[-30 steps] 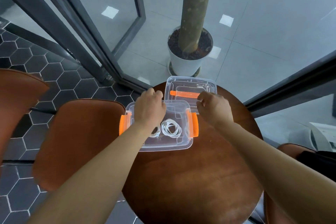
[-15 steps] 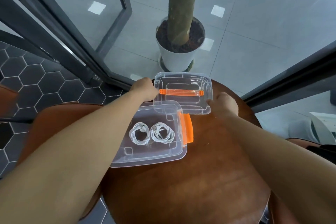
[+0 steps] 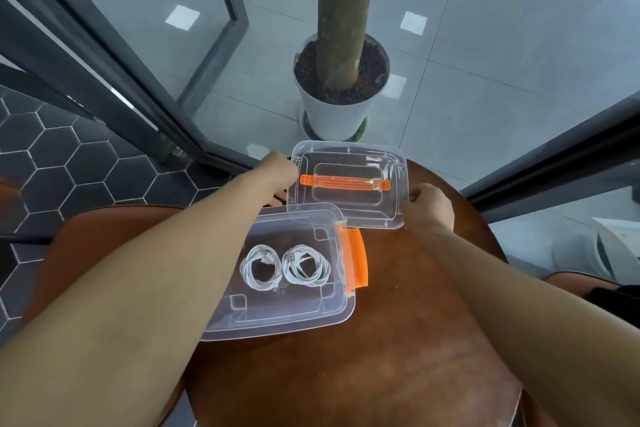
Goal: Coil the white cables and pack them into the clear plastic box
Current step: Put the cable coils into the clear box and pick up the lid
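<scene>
lifting the clear plastic lid with orange handle (image 3: 347, 184) at both ends
our left hand (image 3: 277, 170) and right hand (image 3: 429, 206) pinch its short edges; we keep it level and square over the clear plastic box (image 3: 280, 270) holding two coiled white cables (image 3: 285, 265)

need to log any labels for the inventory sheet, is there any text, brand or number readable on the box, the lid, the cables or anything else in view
None can be read.
Clear plastic box: only moulded outlines, no lettering visible.
Lid and its orange handle: small moulded marks along the rim, too small to read.
Two coiled white cables: no print visible.
White plant pot: plain.
Left hand and right hand are at the lid's two ends, hiding a little of its edges.
</scene>
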